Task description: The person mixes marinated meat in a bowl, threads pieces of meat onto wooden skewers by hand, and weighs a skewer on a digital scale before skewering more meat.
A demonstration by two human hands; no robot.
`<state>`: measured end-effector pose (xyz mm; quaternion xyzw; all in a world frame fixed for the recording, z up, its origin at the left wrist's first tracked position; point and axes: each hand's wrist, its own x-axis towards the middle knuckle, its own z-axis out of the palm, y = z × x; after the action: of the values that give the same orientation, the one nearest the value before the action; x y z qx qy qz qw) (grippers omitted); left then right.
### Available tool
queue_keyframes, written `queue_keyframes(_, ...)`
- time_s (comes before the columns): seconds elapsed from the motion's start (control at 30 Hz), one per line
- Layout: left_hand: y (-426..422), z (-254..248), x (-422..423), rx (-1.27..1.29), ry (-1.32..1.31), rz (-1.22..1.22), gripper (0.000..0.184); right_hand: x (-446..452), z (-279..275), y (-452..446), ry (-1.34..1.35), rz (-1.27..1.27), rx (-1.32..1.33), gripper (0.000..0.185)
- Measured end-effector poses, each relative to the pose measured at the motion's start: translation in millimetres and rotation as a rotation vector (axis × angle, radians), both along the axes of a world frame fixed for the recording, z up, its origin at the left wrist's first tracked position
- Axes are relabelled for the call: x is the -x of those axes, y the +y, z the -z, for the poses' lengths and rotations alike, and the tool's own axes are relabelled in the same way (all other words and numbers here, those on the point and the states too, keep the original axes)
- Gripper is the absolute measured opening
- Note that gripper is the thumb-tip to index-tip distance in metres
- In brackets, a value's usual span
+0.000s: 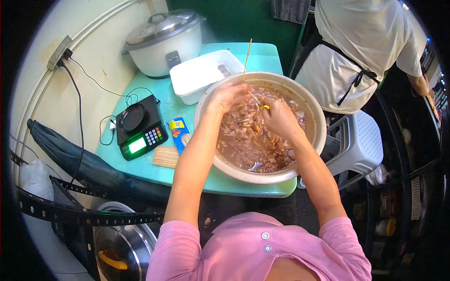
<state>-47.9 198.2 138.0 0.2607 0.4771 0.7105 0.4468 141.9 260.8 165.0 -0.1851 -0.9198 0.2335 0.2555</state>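
A large round tub (321, 122) of sliced meat in brownish liquid (248, 129) stands on the turquoise table. Over its far left part my left hand (229, 97) is closed, with a thin wooden skewer (248, 58) rising from its fingertips. Beside it, over the middle of the tub, my right hand (280, 117) is closed around a thin stick with a small yellow part (266, 107); what this object is cannot be made out. The tips of both hands are close together above the meat.
Left of the tub are a white tray (185, 77), a digital scale (140, 136), a blue packet (178, 131) and skewers (165, 156). Behind stands a rice cooker (166, 44). At the right are a stool (363, 140) and a person in an apron (349, 51).
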Motion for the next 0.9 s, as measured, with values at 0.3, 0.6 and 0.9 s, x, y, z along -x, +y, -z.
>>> queue_keyframes(0.3,0.3,-3.5,-6.7,-0.045,-0.063,0.043,0.023,5.5,3.6,-2.2,0.108,-0.001,-0.022,0.020)
queue_keyframes(0.6,1.6,-6.9,-15.4,-0.083,-0.080,0.039,0.019,4.9,0.2,-5.7,0.106,0.038,0.023,0.022)
queue_keyframes(0.9,0.1,8.4,12.8,-0.169,-0.153,-0.145,0.016,-6.1,-5.5,-0.6,-0.259,-0.136,0.211,0.020)
